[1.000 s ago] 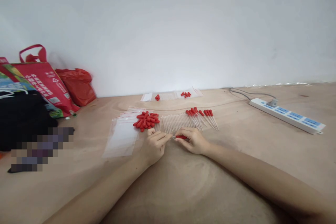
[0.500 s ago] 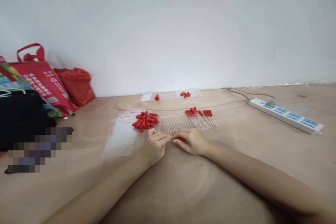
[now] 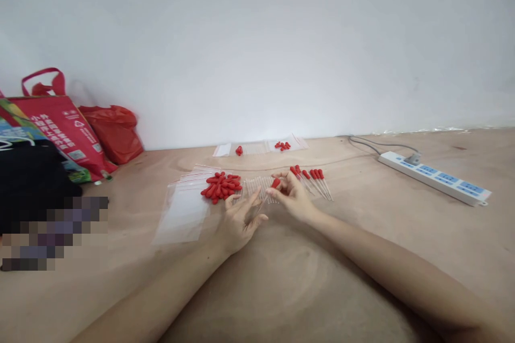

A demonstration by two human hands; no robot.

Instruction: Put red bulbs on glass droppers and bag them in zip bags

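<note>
On the wooden table (image 3: pixel 281 289), centre, I log both hands close together. Right hand (image 3: pixel 293 196): fingers pinched on a dropper (image 3: pixel 270 191), its red bulb (image 3: pixel 276 183) showing at the fingertips, the clear tube slanting down toward the left hand. Left hand (image 3: pixel 238 218): fingers spread loosely open, holding nothing that I can see, just beside the tube's lower end; whether it touches I cannot tell. Just beyond the left hand: a pile of loose red bulbs (image 3: pixel 221 185). Between the pile and the right hand: a row of clear tubes (image 3: pixel 257 186). Right of that hand: finished droppers (image 3: pixel 316 179) lying side by side. Left of the pile: clear zip bags (image 3: pixel 183 211), stacked. Far edge by the wall: more bags with bulbs (image 3: pixel 261 147). Right: power strip (image 3: pixel 436 178). Left: red tote (image 3: pixel 60 123), red plastic bag (image 3: pixel 115 128).
</note>
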